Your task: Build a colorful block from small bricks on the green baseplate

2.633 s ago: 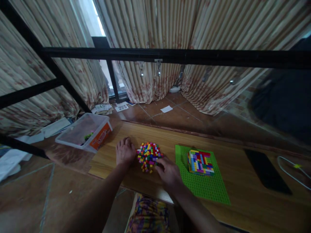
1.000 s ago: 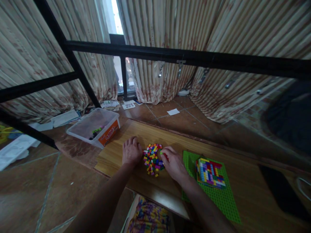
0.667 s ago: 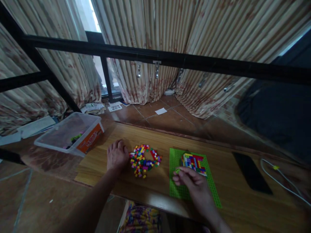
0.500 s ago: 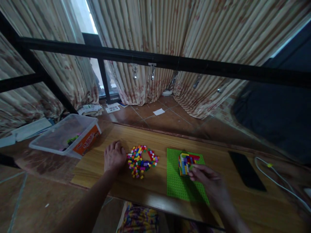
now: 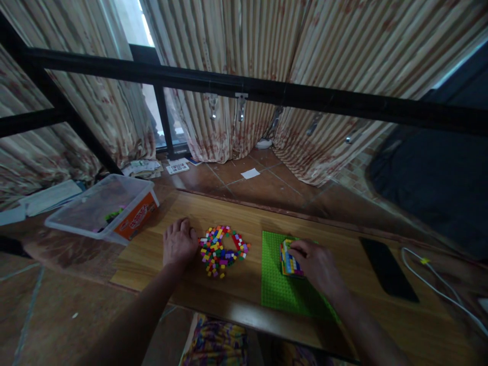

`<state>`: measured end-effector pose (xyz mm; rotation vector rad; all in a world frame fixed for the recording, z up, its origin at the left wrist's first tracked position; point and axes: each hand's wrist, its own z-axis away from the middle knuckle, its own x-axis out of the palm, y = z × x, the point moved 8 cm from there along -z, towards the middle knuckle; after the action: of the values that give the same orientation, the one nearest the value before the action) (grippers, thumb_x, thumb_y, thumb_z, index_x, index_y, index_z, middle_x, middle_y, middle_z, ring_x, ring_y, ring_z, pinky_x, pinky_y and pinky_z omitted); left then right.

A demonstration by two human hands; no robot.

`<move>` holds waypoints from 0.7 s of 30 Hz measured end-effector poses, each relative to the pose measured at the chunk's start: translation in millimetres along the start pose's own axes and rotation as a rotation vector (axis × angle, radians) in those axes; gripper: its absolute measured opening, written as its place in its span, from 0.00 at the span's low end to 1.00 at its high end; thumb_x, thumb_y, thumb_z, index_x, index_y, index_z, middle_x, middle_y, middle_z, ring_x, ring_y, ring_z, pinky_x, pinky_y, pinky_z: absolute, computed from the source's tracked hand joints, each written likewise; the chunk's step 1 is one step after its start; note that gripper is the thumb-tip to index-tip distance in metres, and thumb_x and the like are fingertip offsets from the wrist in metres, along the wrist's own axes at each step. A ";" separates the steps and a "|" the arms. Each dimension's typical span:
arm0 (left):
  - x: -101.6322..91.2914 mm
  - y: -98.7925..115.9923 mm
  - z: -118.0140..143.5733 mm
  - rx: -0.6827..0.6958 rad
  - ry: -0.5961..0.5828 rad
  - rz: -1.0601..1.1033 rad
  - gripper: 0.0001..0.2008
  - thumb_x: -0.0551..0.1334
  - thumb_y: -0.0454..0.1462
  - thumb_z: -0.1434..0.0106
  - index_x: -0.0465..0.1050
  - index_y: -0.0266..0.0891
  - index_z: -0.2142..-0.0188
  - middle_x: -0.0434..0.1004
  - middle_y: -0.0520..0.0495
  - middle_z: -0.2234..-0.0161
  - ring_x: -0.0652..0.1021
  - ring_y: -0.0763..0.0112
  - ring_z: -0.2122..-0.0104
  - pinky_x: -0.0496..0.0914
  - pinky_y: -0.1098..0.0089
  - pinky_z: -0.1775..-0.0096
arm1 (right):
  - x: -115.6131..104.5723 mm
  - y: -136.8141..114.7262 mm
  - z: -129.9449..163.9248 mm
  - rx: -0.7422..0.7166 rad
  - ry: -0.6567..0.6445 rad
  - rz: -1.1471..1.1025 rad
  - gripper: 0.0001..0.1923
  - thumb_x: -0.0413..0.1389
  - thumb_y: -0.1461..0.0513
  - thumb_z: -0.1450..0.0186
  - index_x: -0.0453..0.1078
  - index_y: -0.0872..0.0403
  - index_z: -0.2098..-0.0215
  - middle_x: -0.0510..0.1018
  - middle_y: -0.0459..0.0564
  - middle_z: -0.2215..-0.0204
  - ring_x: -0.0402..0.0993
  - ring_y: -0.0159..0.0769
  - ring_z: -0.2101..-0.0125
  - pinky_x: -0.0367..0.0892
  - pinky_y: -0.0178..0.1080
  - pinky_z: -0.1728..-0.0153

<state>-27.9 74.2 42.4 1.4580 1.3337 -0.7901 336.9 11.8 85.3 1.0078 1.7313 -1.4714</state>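
Head view — left hand (image 5: 178,245) flat beside brick pile (image 5: 222,251), right hand (image 5: 315,263) covering brick block (image 5: 288,262) — grip unclear.

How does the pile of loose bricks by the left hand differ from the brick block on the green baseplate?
The loose brick pile lies scattered straight on the wooden table; the brick block is packed into one flat slab on the green baseplate. The pile is uncovered, with the left hand resting flat beside it; the block is partly covered by the right hand. Both are made of small, multicoloured bricks.
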 end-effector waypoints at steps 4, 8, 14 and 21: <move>0.8 -0.3 0.3 0.008 0.009 -0.005 0.19 0.51 0.38 0.34 0.69 0.35 0.47 0.72 0.38 0.47 0.70 0.52 0.50 0.64 0.54 0.48 | 0.3 3.0 -3.8 0.007 -0.003 -0.023 0.11 0.52 0.56 0.36 0.74 0.49 0.71 0.80 0.45 0.74 0.76 0.36 0.74 0.65 0.37 0.69; -1.0 0.8 0.4 0.001 0.009 -0.014 0.18 0.51 0.38 0.35 0.69 0.35 0.48 0.72 0.39 0.47 0.71 0.51 0.50 0.64 0.55 0.49 | -0.9 1.4 -4.5 -0.015 0.004 -0.044 0.11 0.53 0.55 0.37 0.73 0.49 0.72 0.79 0.45 0.75 0.75 0.36 0.74 0.65 0.37 0.70; -1.9 1.7 0.6 -0.006 0.002 -0.023 0.18 0.52 0.37 0.35 0.70 0.35 0.49 0.72 0.39 0.47 0.71 0.51 0.51 0.65 0.55 0.49 | -10.9 5.3 4.0 0.001 0.068 -0.046 0.13 0.53 0.51 0.36 0.74 0.49 0.69 0.80 0.47 0.72 0.75 0.37 0.73 0.67 0.38 0.69; -0.6 0.5 1.3 -0.017 0.000 -0.005 0.18 0.52 0.37 0.35 0.70 0.35 0.49 0.72 0.39 0.47 0.70 0.51 0.50 0.64 0.55 0.49 | -22.8 10.5 -7.9 -0.054 0.233 0.040 0.22 0.50 0.47 0.35 0.74 0.53 0.56 0.78 0.56 0.56 0.71 0.46 0.53 0.64 0.49 0.49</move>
<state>-27.4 72.8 42.6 1.4414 1.3418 -0.7800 357.4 17.1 100.9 1.2176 1.8901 -1.3169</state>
